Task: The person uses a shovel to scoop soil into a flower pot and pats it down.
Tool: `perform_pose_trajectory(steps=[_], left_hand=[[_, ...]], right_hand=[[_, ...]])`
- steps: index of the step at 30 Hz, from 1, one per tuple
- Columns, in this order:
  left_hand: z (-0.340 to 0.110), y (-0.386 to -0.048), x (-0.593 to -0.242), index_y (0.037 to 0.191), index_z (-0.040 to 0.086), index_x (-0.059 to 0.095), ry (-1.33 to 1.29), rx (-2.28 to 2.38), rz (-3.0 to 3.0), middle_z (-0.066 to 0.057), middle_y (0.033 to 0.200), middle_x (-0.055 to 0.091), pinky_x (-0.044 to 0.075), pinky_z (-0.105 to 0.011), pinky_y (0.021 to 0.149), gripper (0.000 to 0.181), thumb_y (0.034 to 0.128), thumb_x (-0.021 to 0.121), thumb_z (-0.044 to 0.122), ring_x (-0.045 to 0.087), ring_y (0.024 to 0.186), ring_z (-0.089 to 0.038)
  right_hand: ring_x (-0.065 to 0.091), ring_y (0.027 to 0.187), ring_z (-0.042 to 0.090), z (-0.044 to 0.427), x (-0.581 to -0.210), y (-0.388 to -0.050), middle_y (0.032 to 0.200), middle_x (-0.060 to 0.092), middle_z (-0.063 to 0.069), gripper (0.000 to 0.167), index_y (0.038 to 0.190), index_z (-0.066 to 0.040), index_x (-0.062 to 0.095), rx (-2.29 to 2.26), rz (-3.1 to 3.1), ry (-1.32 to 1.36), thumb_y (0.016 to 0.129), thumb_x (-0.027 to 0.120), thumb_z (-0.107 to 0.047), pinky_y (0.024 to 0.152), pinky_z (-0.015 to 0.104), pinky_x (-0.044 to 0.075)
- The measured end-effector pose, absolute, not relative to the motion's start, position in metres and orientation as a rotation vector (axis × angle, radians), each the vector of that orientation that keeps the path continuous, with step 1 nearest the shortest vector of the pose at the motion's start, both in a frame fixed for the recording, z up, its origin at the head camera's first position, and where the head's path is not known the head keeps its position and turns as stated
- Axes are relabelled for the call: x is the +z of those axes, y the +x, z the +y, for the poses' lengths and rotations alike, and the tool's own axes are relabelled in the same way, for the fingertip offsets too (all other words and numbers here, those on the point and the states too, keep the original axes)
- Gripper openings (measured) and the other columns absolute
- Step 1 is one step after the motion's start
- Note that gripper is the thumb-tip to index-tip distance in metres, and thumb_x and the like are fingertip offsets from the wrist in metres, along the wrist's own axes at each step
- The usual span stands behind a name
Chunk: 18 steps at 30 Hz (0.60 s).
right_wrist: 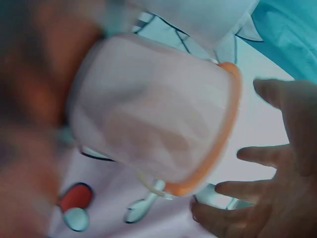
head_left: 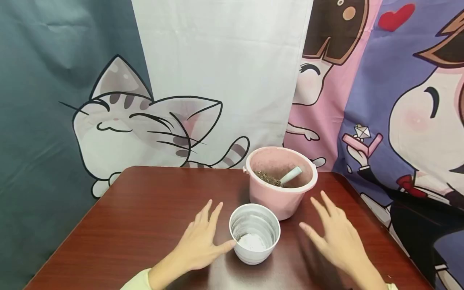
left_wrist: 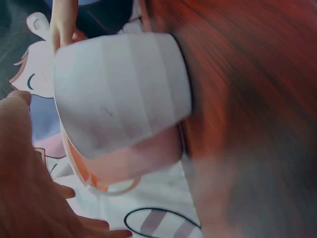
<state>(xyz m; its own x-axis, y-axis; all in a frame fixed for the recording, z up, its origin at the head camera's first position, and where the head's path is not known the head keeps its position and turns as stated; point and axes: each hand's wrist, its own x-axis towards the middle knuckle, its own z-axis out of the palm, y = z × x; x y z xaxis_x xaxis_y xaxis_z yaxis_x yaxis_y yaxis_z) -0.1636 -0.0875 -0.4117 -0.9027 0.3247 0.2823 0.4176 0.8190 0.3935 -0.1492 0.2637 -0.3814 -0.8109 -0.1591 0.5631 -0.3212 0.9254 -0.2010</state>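
Left grip and right grip: fingers spread, holding nothing. White ribbed round pot stands upright between them, just beside left grip; contact unclear. Round pink plastic bucket stands beyond, left of right grip, on red-brown wood-grain worktop.

And there's 1 white, ribbed, round plastic pot, upright on the red-brown tabletop, dark crumbs inside; just behind, rightward, 1 pink, round plastic bucket, upright, holding dark crumbly soil and 1 pale, tilted cylindrical handle.
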Motion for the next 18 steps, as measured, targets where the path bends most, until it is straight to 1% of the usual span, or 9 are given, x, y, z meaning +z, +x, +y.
perform_pose_trajectory(steps=[2, 4, 5, 7, 8, 9, 12, 14, 18], left_hand=[[-0.083, -0.164, -0.408, 0.157, 0.017, 0.024, -0.616, -0.846, -2.777, -0.015, 0.158, 0.027, 0.041, -0.061, 0.094, 0.099, 0.0827, 0.062, 0.069, 0.041, 0.135, -0.038], [-0.078, -0.166, -0.406, 0.157, 0.016, 0.024, -0.643, -0.959, -2.751, -0.012, 0.156, 0.031, 0.043, -0.061, 0.091, 0.097, 0.0833, 0.065, 0.065, 0.045, 0.132, -0.035], [-0.076, -0.166, -0.405, 0.157, 0.016, 0.024, -0.651, -0.995, -2.745, -0.011, 0.156, 0.031, 0.043, -0.060, 0.091, 0.097, 0.0834, 0.065, 0.065, 0.046, 0.132, -0.035], [-0.073, -0.168, -0.405, 0.157, 0.015, 0.023, -0.669, -1.024, -2.741, -0.010, 0.155, 0.032, 0.044, -0.060, 0.091, 0.099, 0.0830, 0.065, 0.065, 0.047, 0.130, -0.034], [-0.072, -0.169, -0.406, 0.157, 0.014, 0.022, -0.678, -1.026, -2.744, -0.009, 0.156, 0.031, 0.044, -0.059, 0.091, 0.101, 0.0823, 0.066, 0.066, 0.048, 0.130, -0.033], [-0.071, -0.170, -0.407, 0.157, 0.014, 0.021, -0.687, -1.026, -2.747, -0.008, 0.156, 0.030, 0.044, -0.059, 0.091, 0.102, 0.0816, 0.066, 0.066, 0.048, 0.129, -0.033], [-0.067, -0.171, -0.411, 0.157, 0.013, 0.020, -0.715, -1.016, -2.744, -0.008, 0.156, 0.029, 0.044, -0.058, 0.091, 0.107, 0.0787, 0.069, 0.067, 0.048, 0.130, -0.031], [-0.065, -0.170, -0.414, 0.157, 0.012, 0.019, -0.724, -0.980, -2.738, -0.007, 0.157, 0.028, 0.043, -0.058, 0.093, 0.112, 0.0759, 0.069, 0.070, 0.045, 0.133, -0.030], [-0.063, -0.168, -0.419, 0.158, 0.010, 0.017, -0.734, -0.898, -2.733, -0.008, 0.158, 0.026, 0.040, -0.058, 0.097, 0.122, 0.0703, 0.068, 0.078, 0.040, 0.137, -0.029]], right_hand=[[0.051, 0.117, 0.041, 0.263, -0.367, -0.158, 0.143, 0.047, 0.019, 0.064, 0.138, -0.005, 0.054, 0.485, -2.432, 0.358, 0.085, 0.077, -0.033, 0.079, 0.060, 0.046], [0.055, 0.107, 0.035, 0.260, -0.350, -0.171, 0.132, 0.053, 0.018, 0.057, 0.133, -0.002, 0.056, 0.579, -2.350, 0.360, 0.084, 0.078, -0.022, 0.075, 0.048, 0.049], [0.057, 0.104, 0.032, 0.258, -0.342, -0.179, 0.127, 0.055, 0.018, 0.053, 0.130, 0.000, 0.058, 0.617, -2.320, 0.362, 0.084, 0.077, -0.019, 0.074, 0.043, 0.049], [0.058, 0.098, 0.031, 0.253, -0.326, -0.197, 0.117, 0.058, 0.020, 0.048, 0.127, 0.003, 0.058, 0.676, -2.308, 0.356, 0.085, 0.075, -0.016, 0.076, 0.039, 0.046], [0.059, 0.095, 0.032, 0.251, -0.319, -0.206, 0.116, 0.059, 0.020, 0.047, 0.127, 0.003, 0.058, 0.698, -2.329, 0.343, 0.087, 0.073, -0.017, 0.075, 0.039, 0.047], [0.061, 0.096, 0.034, 0.248, -0.313, -0.216, 0.115, 0.060, 0.022, 0.047, 0.127, 0.003, 0.058, 0.729, -2.364, 0.327, 0.088, 0.072, -0.019, 0.078, 0.041, 0.047], [0.061, 0.106, 0.042, 0.242, -0.299, -0.243, 0.120, 0.060, 0.028, 0.051, 0.132, 0.005, 0.054, 0.810, -2.522, 0.268, 0.093, 0.065, -0.027, 0.088, 0.052, 0.046], [0.060, 0.112, 0.044, 0.239, -0.294, -0.259, 0.127, 0.058, 0.030, 0.055, 0.135, 0.005, 0.051, 0.849, -2.626, 0.224, 0.095, 0.061, -0.031, 0.091, 0.055, 0.047], [0.055, 0.119, 0.046, 0.238, -0.295, -0.284, 0.131, 0.055, 0.033, 0.062, 0.139, 0.008, 0.047, 0.833, -2.795, 0.158, 0.096, 0.057, -0.035, 0.097, 0.056, 0.043]])
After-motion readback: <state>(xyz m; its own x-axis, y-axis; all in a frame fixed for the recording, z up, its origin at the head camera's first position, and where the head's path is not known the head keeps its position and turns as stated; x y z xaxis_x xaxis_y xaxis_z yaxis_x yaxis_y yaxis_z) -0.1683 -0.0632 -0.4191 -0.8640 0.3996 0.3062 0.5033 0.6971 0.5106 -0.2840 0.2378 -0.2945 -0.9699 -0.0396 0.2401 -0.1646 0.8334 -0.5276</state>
